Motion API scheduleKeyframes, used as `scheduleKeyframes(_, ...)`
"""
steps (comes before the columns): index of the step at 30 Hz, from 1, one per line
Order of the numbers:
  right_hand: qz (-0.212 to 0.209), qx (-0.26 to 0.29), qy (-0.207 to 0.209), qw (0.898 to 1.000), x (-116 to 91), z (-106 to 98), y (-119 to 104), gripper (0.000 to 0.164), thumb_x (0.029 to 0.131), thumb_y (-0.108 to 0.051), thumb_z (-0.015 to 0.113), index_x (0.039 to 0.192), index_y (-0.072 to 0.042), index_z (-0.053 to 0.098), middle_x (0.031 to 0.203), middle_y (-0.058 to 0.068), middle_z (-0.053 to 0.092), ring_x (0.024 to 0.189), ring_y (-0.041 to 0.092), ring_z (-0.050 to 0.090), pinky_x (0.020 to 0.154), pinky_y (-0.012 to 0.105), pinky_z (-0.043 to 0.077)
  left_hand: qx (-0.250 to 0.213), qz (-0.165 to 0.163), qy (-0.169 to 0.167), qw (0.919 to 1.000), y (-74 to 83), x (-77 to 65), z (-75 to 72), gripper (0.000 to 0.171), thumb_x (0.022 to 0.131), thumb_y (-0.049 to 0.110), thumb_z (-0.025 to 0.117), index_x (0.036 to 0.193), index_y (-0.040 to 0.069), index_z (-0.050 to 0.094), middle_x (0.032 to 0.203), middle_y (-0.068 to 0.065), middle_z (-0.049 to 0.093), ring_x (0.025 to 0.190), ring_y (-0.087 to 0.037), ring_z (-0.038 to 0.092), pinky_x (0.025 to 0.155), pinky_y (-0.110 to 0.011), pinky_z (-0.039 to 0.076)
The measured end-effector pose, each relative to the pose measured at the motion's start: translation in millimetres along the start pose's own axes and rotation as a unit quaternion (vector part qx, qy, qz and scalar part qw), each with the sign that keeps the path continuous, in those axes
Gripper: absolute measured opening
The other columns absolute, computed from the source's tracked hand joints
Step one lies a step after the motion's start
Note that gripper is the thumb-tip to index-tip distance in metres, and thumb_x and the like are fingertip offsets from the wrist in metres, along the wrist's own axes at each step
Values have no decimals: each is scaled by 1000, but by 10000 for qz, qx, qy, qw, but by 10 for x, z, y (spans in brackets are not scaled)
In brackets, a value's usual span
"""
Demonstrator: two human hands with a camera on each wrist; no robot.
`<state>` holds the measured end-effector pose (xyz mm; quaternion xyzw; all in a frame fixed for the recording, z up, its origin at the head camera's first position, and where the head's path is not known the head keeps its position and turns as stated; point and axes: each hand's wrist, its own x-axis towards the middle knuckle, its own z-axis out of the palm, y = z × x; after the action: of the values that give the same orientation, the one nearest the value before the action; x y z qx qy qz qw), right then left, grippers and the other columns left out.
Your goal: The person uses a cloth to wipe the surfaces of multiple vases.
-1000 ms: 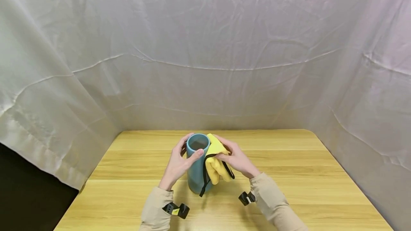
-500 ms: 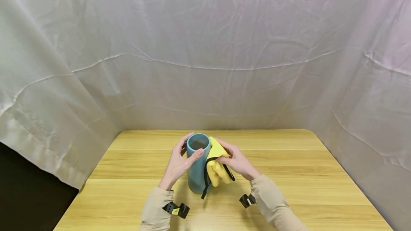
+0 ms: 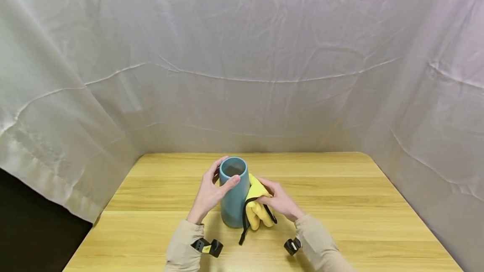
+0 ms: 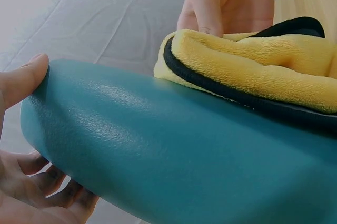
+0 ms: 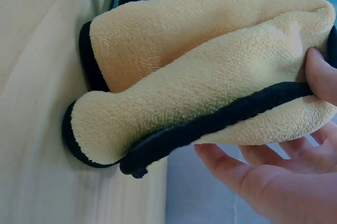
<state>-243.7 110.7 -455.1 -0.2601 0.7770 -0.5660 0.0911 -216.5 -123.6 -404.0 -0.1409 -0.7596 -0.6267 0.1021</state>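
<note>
A tall blue-teal vase (image 3: 232,205) with a round open mouth stands upright on the table. My left hand (image 3: 209,192) grips it just below the rim, thumb on the near side and fingers round the far left. At the vase's right side, my right hand (image 3: 281,201) holds a folded yellow cloth (image 3: 259,212) with black edging. The left wrist view shows this cloth (image 4: 247,69) lying against the vase wall (image 4: 147,129). In the right wrist view, thumb and fingers pinch the bunched cloth (image 5: 210,71), its loose folds hanging toward the tabletop.
The wooden table (image 3: 340,221) extends on both sides of the vase. Grey-white fabric (image 3: 264,74) hangs behind it and at both sides. A dark area (image 3: 34,226) lies off the left edge. Small black cameras (image 3: 216,248) are strapped at both wrists.
My right hand has slid the cloth down the vase's right side, from near the rim to about mid-height. The left hand and the vase have stayed in place.
</note>
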Motion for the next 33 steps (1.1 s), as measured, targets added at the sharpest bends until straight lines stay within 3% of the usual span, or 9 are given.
scheduleKeyframes(19,-49,-5,2,10000,-6,-8,-19,63,95,-7,66,152,-1,41,148,26,50,123,23,56,97,25,50,38,44,-22,10000,2,4,-5,66,88,20,77,147,9,49,137,-12,61,124,-29,57,115,-53,39)
scheduleKeyframes(26,-255,51,112,9996,52,-57,-258,63,95,-6,64,153,-4,40,150,25,49,122,18,56,98,29,52,21,61,10,10000,11,0,-3,66,88,21,78,146,11,50,137,-11,61,123,-29,57,114,-52,40)
scheduleKeyframes(33,-615,-4,222,9979,111,-113,-503,65,94,-5,66,153,-4,40,149,23,50,119,15,57,95,23,52,12,68,-7,10000,19,-4,4,66,88,20,78,146,9,50,136,-10,61,120,-28,57,112,-50,41)
